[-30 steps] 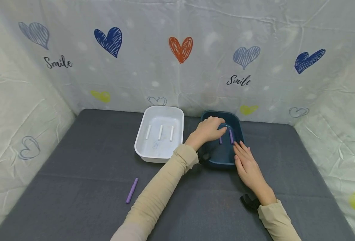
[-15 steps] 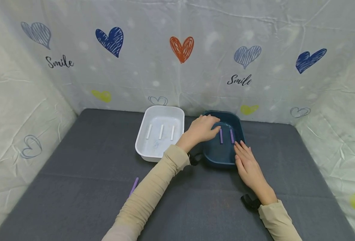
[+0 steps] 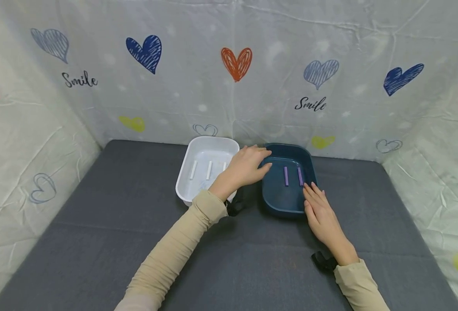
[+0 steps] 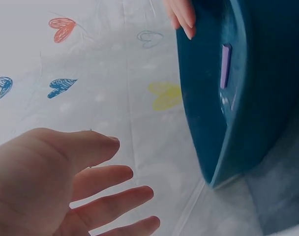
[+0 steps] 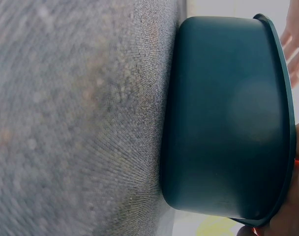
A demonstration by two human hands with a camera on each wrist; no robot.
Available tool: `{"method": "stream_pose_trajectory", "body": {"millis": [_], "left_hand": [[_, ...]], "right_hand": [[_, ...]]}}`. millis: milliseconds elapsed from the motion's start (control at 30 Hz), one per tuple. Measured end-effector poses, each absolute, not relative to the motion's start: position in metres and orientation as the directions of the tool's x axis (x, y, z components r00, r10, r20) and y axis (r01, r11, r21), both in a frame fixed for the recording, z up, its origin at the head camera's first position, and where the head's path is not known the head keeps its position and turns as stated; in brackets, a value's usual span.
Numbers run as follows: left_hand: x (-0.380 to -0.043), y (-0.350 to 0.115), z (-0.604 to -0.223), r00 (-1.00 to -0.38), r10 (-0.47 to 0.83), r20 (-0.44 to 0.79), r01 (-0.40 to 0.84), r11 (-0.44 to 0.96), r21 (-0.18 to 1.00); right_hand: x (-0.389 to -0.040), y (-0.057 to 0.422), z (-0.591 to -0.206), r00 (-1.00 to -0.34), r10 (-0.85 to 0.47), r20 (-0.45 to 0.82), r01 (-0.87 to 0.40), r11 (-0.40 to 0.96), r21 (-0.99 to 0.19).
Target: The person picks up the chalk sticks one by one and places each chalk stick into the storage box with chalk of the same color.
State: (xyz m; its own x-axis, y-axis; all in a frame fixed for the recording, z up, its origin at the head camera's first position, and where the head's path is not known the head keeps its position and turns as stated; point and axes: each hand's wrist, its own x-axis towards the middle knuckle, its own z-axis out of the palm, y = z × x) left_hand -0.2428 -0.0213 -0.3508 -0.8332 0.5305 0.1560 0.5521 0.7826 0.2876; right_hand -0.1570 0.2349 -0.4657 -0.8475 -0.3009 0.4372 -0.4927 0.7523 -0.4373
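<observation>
My left hand (image 3: 244, 166) hovers over the right side of the white bin (image 3: 211, 151), fingers spread and holding nothing. Straight fingers of my right hand (image 3: 319, 214) rest at the right rim of the dark teal bin (image 3: 279, 201). Two purple chalk sticks (image 3: 286, 176) lie side by side in the teal bin; the left wrist view shows one purple stick (image 4: 225, 66) clearly past the rim. White chalk sticks (image 3: 209, 170) lie in the white bin, the rightmost mostly covered by my left hand. The right wrist view shows the teal bin's outer wall (image 5: 228, 118).
Both bins stand at the back of a table under dark grey cloth (image 3: 96, 229). Behind them hangs a pale curtain (image 3: 267, 86) printed with hearts, which also closes off both sides. My left sleeve (image 3: 174, 250) crosses the front of the table.
My left hand has drawn left, from over the teal bin to the white bin, uncovering the purple sticks. Its sleeve now hides the purple stick lying on the cloth. My right hand stays put.
</observation>
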Motion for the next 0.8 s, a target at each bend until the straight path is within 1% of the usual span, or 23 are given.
{"method": "stream_pose_trajectory", "body": {"millis": [300,567,800], "left_hand": [[-0.231,-0.048,-0.345,-0.842,0.511,0.173,0.538,0.817,0.209],[-0.216,-0.071,-0.339,-0.844,0.498,0.199,0.532,0.824,0.194],[-0.207,-0.095,-0.342,-0.842,0.488,0.229,0.529,0.829,0.180]], "right_hand": [[-0.156,0.235,-0.465,-0.845,-0.302,0.441,-0.496,0.751,-0.436],[-0.155,0.235,-0.466,-0.844,-0.301,0.444,-0.497,0.749,-0.438],[-0.155,0.233,-0.465,-0.847,-0.299,0.440,-0.493,0.751,-0.439]]}}
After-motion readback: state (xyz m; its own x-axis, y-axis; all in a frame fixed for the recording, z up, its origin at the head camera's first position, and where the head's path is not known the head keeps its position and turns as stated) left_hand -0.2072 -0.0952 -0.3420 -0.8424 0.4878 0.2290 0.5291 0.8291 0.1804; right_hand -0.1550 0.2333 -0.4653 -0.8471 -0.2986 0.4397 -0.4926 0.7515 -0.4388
